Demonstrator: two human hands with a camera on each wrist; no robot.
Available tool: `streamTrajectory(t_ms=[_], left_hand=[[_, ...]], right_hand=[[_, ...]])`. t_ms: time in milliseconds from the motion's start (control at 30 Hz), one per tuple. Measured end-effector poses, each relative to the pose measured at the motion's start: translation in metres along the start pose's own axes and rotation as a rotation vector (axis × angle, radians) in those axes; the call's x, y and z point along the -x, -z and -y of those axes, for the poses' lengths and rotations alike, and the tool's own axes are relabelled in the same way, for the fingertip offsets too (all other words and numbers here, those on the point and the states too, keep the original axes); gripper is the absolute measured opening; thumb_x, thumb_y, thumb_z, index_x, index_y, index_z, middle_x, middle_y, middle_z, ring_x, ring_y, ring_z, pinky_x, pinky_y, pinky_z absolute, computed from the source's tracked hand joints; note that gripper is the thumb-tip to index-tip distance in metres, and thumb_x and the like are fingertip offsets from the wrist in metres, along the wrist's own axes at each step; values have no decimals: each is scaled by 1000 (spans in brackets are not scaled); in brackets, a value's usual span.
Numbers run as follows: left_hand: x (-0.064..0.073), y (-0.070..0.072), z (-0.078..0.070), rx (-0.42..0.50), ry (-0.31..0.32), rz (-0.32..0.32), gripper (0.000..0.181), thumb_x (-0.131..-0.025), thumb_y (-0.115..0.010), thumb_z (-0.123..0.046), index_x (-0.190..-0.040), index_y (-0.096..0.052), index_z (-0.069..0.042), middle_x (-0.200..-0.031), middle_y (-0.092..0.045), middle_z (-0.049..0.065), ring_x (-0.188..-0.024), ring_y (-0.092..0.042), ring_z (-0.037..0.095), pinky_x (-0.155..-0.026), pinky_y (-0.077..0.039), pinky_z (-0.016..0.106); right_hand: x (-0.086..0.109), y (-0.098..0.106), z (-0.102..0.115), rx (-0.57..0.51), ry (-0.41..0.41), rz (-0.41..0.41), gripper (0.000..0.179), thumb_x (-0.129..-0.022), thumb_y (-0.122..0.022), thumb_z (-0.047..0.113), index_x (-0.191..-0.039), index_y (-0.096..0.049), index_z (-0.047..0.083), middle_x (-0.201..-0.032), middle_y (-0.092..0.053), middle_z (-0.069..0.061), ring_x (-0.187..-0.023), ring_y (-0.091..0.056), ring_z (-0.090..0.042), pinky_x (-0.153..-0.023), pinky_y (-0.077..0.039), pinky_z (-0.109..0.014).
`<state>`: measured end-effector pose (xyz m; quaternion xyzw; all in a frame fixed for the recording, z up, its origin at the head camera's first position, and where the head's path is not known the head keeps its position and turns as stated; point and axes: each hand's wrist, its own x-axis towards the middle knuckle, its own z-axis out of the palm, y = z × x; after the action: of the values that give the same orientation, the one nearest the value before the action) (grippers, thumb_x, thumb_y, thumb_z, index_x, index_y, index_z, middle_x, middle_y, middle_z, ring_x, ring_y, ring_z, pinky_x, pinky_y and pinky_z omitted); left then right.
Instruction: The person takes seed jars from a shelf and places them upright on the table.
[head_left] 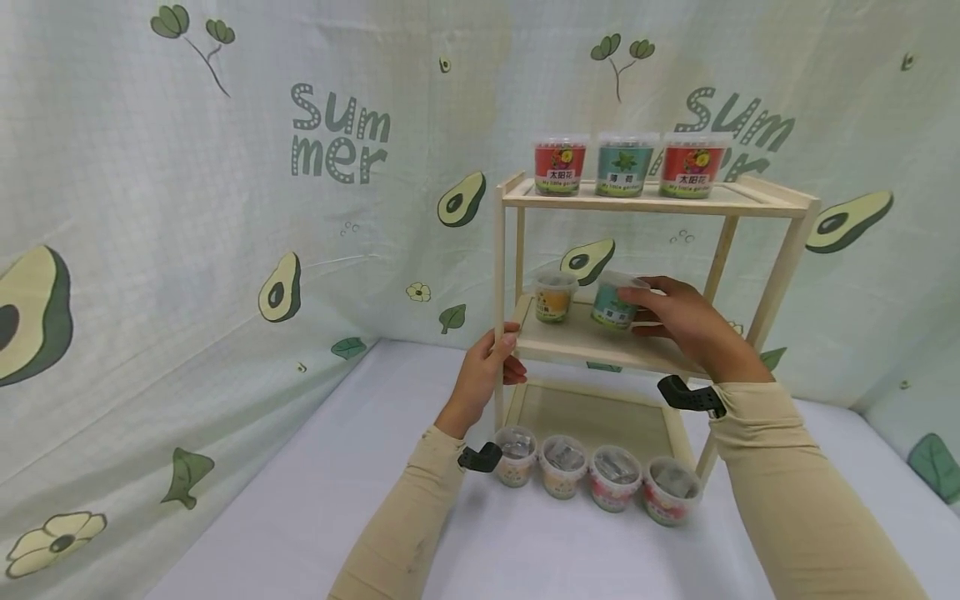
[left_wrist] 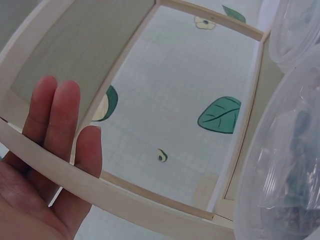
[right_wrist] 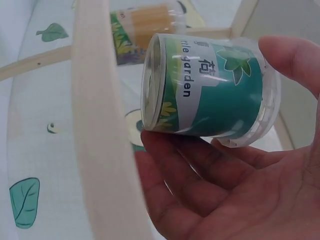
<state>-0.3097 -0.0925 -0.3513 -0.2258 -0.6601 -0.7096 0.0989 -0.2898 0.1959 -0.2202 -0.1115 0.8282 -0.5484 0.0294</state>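
Observation:
At the middle shelf of a wooden rack, my right hand (head_left: 678, 312) holds a clear plastic cup with a teal mint-leaf label (head_left: 615, 302). The thumb lies at its lid end and the fingers run along its side, as the right wrist view shows. The cup tilts slightly, close over the shelf board (head_left: 600, 340). To its left stands a cup with an orange label (head_left: 553, 298). My left hand (head_left: 483, 371) grips the rack's left front post (left_wrist: 125, 200), with fingers reaching past it into the frame.
On the top shelf (head_left: 585, 202) stand two red-labelled cups (head_left: 560, 169) with a teal one (head_left: 622, 169) between them. Several lidded cups (head_left: 564, 468) line up on the white tabletop (head_left: 360, 467) before the rack's bottom panel (head_left: 600, 421). A printed cloth (head_left: 337, 233) hangs behind.

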Motion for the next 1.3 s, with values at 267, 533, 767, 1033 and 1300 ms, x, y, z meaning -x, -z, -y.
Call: streamTrajectory(t_ms=[267, 533, 767, 1033, 1300], left_hand=[[0, -1, -1, -4, 6, -4, 44, -104, -54, -41, -136, -58, -11, -73, -64, 10, -64, -68, 22, -69, -59, 37], [1, 0, 1, -5, 6, 2, 44, -105, -53, -40, -137, -58, -11, -74, -65, 12, -65, -68, 24, -69, -59, 37], [1, -1, -1, -18, 11, -3, 43, -105, -52, -40, -137, -57, -12, -75, -65, 12, -65, -68, 23, -69, -59, 37], [2, -1, -3, -36, 12, -3, 43, -106, -51, -40, -137, -57, -12, -75, -64, 11, -65, -68, 22, -69, -58, 34], [1, 0, -2, -19, 4, 0, 44, -106, -51, -39, -138, -56, -9, -76, -65, 15, -65, -67, 22, -70, -59, 37]], right_hand=[[9, -1, 3, -57, 71, -30, 86, -100, -58, 50, -156, -18, -2, -131, -48, -15, -99, -64, -6, -97, -52, -38], [19, -5, -3, -107, 140, -65, 80, -104, -52, 45, -156, -16, -4, -129, -45, -16, -96, -64, -5, -89, -56, -33], [26, -10, -9, -159, 197, -100, 76, -103, -56, 40, -153, -19, -4, -123, -48, -14, -95, -66, -6, -83, -57, -30], [39, -12, -12, -207, 223, -140, 76, -103, -58, 36, -151, -18, -5, -125, -44, -15, -95, -66, -7, -80, -58, -29], [48, -15, -15, -308, 270, -155, 67, -103, -59, 29, -147, -23, -5, -119, -48, -10, -93, -66, -7, -78, -58, -28]])
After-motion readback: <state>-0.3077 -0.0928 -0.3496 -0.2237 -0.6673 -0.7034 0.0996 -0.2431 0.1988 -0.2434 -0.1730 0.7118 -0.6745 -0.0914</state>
